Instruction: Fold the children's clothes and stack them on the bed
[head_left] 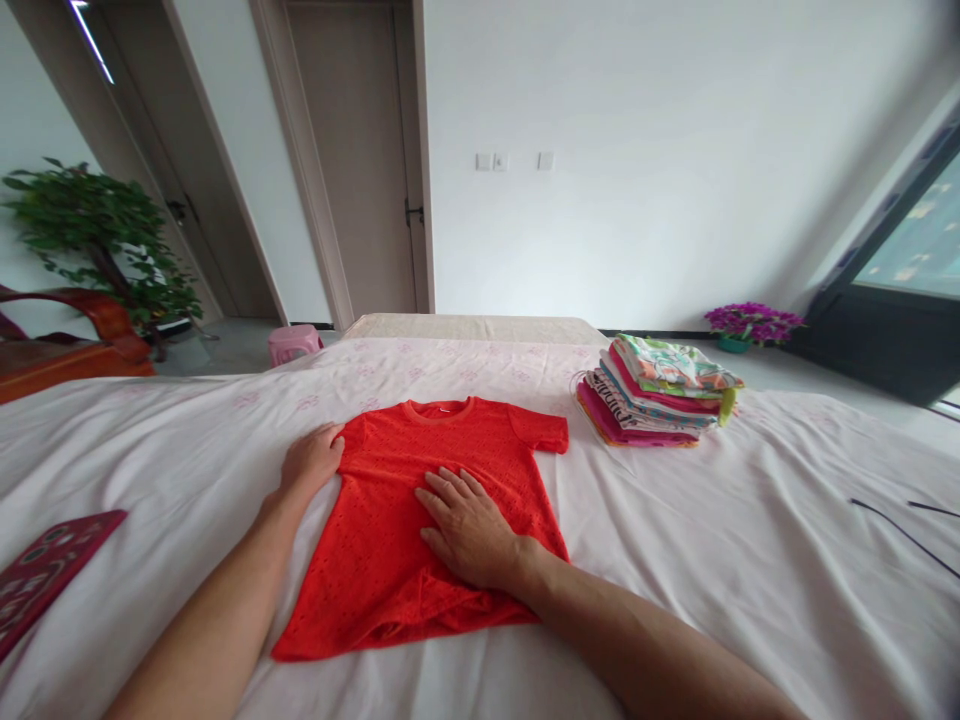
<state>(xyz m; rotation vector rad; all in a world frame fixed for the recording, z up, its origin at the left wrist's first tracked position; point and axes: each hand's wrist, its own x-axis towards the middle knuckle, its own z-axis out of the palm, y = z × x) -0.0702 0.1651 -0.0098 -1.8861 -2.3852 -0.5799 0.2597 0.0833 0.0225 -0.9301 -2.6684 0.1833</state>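
A red short-sleeved T-shirt (pixel 390 520) is spread on the white bed sheet, collar away from me, its hem wrinkled at the near edge. My left hand (pixel 311 462) is at the shirt's left sleeve, with the fingers closed around the sleeve edge; most of that sleeve is hidden. Across the middle of the shirt my right hand (pixel 469 525) lies flat, palm down, fingers stretched out. The right sleeve extends outward over the sheet.
A stack of folded clothes (pixel 656 395) stands right of the shirt. At the left edge lies a red patterned object (pixel 56 570). Dark thin cords (pixel 900 535) rest at the right. Beyond the bed are a pink stool (pixel 294 343) and purple flowers (pixel 752 322).
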